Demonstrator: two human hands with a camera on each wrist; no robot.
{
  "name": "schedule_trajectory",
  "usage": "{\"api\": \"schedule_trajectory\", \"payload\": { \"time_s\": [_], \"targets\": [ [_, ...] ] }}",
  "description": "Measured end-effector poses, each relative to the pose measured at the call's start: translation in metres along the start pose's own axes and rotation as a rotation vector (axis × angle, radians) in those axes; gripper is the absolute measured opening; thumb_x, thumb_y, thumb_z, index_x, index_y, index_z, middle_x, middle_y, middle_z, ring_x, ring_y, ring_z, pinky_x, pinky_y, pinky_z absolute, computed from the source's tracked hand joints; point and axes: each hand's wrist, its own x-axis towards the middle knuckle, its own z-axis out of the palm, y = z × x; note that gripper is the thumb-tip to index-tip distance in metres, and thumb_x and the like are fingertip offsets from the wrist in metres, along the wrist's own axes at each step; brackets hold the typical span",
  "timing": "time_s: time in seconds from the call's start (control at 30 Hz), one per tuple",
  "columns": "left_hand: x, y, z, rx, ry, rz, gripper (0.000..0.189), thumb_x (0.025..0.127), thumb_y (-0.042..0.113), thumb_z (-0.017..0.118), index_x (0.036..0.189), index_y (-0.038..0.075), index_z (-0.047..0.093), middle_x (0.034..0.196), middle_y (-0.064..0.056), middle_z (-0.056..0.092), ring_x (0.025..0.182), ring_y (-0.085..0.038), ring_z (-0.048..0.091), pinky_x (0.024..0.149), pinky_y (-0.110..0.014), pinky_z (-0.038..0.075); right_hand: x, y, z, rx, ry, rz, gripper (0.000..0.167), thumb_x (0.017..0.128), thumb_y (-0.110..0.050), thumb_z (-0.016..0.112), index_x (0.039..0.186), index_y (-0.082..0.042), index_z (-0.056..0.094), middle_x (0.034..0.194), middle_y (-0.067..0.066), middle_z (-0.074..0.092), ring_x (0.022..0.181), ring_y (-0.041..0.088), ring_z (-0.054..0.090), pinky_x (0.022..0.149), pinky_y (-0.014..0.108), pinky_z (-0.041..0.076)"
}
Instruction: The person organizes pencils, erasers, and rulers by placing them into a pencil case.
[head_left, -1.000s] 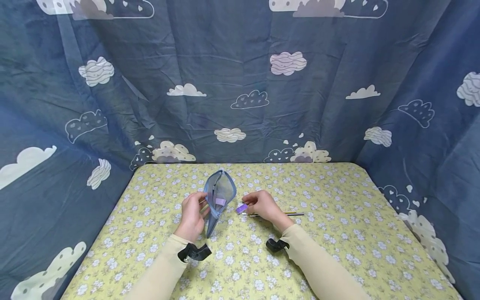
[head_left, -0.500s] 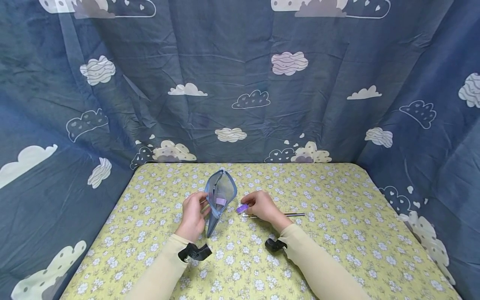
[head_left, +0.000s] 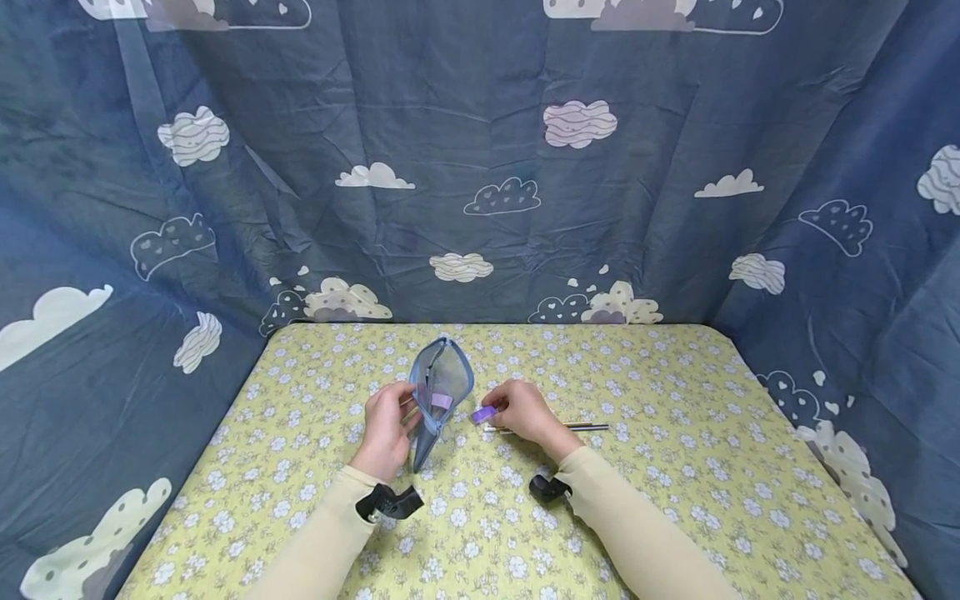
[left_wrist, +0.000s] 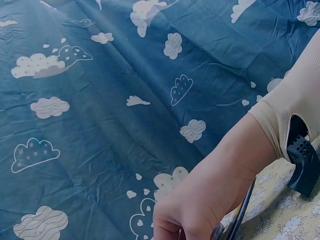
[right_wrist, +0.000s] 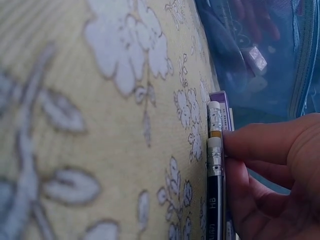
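My left hand (head_left: 384,429) grips the near-left side of a blue mesh zip pouch (head_left: 453,371), whose mouth gapes upward. Through the mesh a small pale purple piece (head_left: 442,402) shows inside. Just right of the pouch, my right hand (head_left: 525,410) pinches a small purple block (head_left: 483,414) by its right end. Beneath that hand, two pencils (head_left: 592,427) lie side by side on the cloth. The right wrist view shows their white eraser ends (right_wrist: 214,117) beside the purple block and fingertips. In the left wrist view, the right hand (left_wrist: 192,212) covers most of its work.
A yellow flowered cloth (head_left: 480,533) covers the table. Dark blue curtains (head_left: 420,225) with cloud prints enclose its back and sides. Each wrist carries a black camera mount, one (head_left: 390,502) on the left and one (head_left: 551,489) on the right.
The purple block in my right fingers has turned slightly and lies a little more level. Both hands and the pouch otherwise stay almost still.
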Motion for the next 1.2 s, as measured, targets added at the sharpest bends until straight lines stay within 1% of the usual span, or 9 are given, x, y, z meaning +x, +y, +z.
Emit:
{"api": "schedule_trajectory", "payload": {
  "time_s": [0.13, 0.27, 0.43, 0.53, 0.73, 0.83, 1.03, 1.2],
  "targets": [
    [0.001, 0.000, 0.000, -0.014, 0.006, -0.007, 0.009, 0.091, 0.005, 0.062, 0.084, 0.008, 0.059, 0.091, -0.008, 0.068, 0.093, -0.025, 0.066, 0.094, -0.045, 0.041, 0.001, -0.001, -0.001, 0.001, 0.001, -0.002, 0.024, 0.075, 0.003, 0.083, 0.096, -0.005, 0.078, 0.084, 0.004, 0.069, 0.071, 0.011, 0.059, 0.065, 0.030, 0.050],
    [0.001, 0.000, 0.001, -0.029, 0.016, -0.009, 0.009, 0.090, 0.004, 0.063, 0.084, 0.008, 0.059, 0.092, -0.009, 0.069, 0.095, -0.028, 0.065, 0.096, -0.047, 0.041, 0.001, -0.001, -0.001, -0.004, 0.007, -0.008, 0.022, 0.074, 0.002, 0.083, 0.093, -0.008, 0.078, 0.081, 0.002, 0.068, 0.070, 0.010, 0.058, 0.065, 0.030, 0.049],
    [0.000, 0.001, 0.001, -0.014, 0.016, -0.009, 0.010, 0.092, 0.006, 0.063, 0.083, 0.010, 0.063, 0.097, -0.012, 0.068, 0.099, -0.031, 0.064, 0.098, -0.047, 0.041, 0.000, -0.002, -0.002, -0.006, -0.002, -0.012, 0.021, 0.075, 0.001, 0.083, 0.092, -0.008, 0.076, 0.080, 0.001, 0.068, 0.070, 0.010, 0.058, 0.065, 0.030, 0.049],
    [0.000, 0.000, 0.000, -0.009, 0.017, -0.014, 0.010, 0.092, 0.007, 0.063, 0.084, 0.011, 0.064, 0.097, -0.012, 0.068, 0.100, -0.031, 0.063, 0.098, -0.047, 0.041, -0.001, -0.003, -0.004, 0.012, -0.026, -0.016, 0.021, 0.076, 0.002, 0.082, 0.094, -0.007, 0.075, 0.081, 0.002, 0.069, 0.071, 0.010, 0.059, 0.065, 0.030, 0.050],
    [0.000, -0.001, 0.000, -0.009, 0.027, -0.020, 0.006, 0.090, 0.005, 0.063, 0.085, 0.008, 0.062, 0.092, -0.010, 0.068, 0.096, -0.029, 0.063, 0.097, -0.047, 0.041, -0.003, -0.005, -0.008, 0.080, -0.058, -0.028, 0.022, 0.074, 0.004, 0.081, 0.092, -0.005, 0.075, 0.080, 0.003, 0.070, 0.070, 0.011, 0.062, 0.064, 0.028, 0.052],
    [-0.001, -0.001, 0.000, -0.009, 0.028, -0.018, 0.007, 0.091, 0.005, 0.063, 0.085, 0.009, 0.063, 0.093, -0.010, 0.067, 0.096, -0.029, 0.063, 0.097, -0.047, 0.042, -0.005, -0.006, -0.010, 0.131, -0.065, -0.009, 0.022, 0.074, 0.004, 0.081, 0.094, -0.005, 0.076, 0.081, 0.002, 0.070, 0.070, 0.013, 0.063, 0.062, 0.028, 0.053],
    [-0.002, 0.000, 0.001, -0.003, 0.026, -0.015, 0.004, 0.090, 0.005, 0.062, 0.086, 0.006, 0.063, 0.092, -0.010, 0.067, 0.096, -0.030, 0.062, 0.097, -0.048, 0.041, -0.008, -0.006, -0.011, 0.254, -0.072, 0.071, 0.027, 0.075, 0.009, 0.078, 0.100, -0.002, 0.076, 0.088, 0.006, 0.072, 0.074, 0.015, 0.066, 0.065, 0.030, 0.056],
    [-0.002, 0.000, 0.001, -0.002, 0.024, -0.017, 0.004, 0.091, 0.006, 0.062, 0.088, 0.005, 0.062, 0.091, -0.008, 0.065, 0.097, -0.031, 0.060, 0.096, -0.047, 0.042, -0.010, -0.004, -0.012, 0.288, -0.046, 0.122, 0.029, 0.076, 0.010, 0.075, 0.103, -0.002, 0.077, 0.089, 0.006, 0.072, 0.076, 0.016, 0.067, 0.067, 0.030, 0.056]
  ]
}}
